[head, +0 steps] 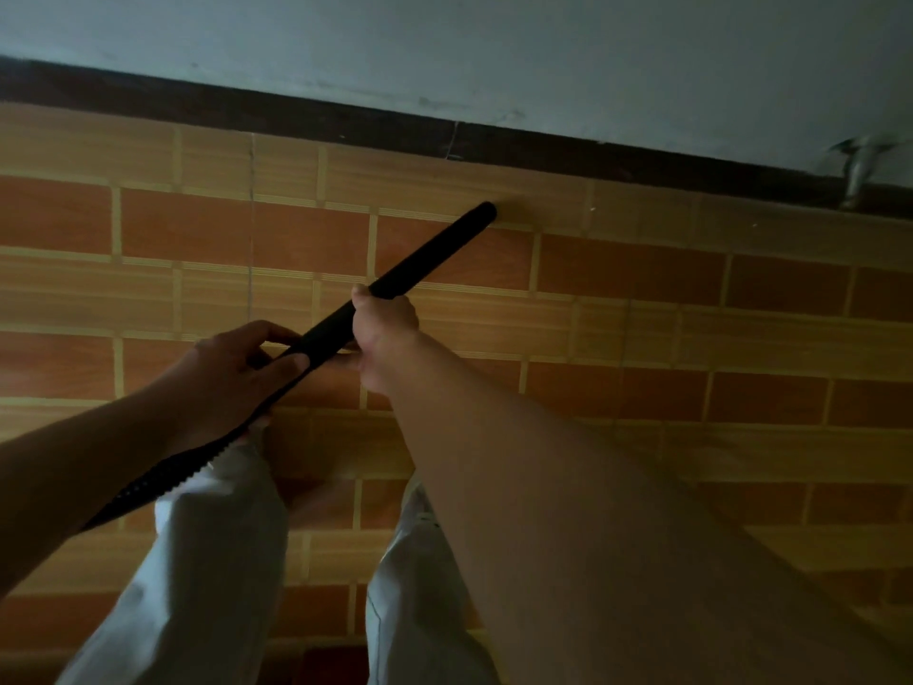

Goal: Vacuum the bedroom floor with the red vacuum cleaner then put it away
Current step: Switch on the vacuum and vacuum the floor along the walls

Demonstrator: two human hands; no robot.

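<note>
Right forearm [568, 487] fills the near foreground, with white trouser legs [217, 561] below it, standing on the floor [691, 338].

Right hand [383, 333]: fingers wrapped round the black wand [435, 249] about mid-length, firm grip. Left hand [237, 368]: fingers and thumb curled round the lower end of the wand, where the ribbed hose [163, 474] joins and runs back under the left arm. Both hands are closed on the tube, neither free.

Wand tip is down at floor level, near the dark skirting board [296, 116] under the pale wall [444, 42]. Can't tell if it actually touches the tiles. Tip looks like a bare tube end, no floor head visible. The vacuum cleaner's red body is out of frame, presumably behind on the hose.

Step, my read: vacuuming still in progress, working the edge strip along the wall. Putting away not started.

Next move calls for: sweep the tip sideways along the skirting with it kept low, right hand steering, left hand feeding hose. Watch the blurred metal fitting [862, 170] at the wall on the right, a likely snag. Also watch hose slack, so the body isn't yanked.
</note>
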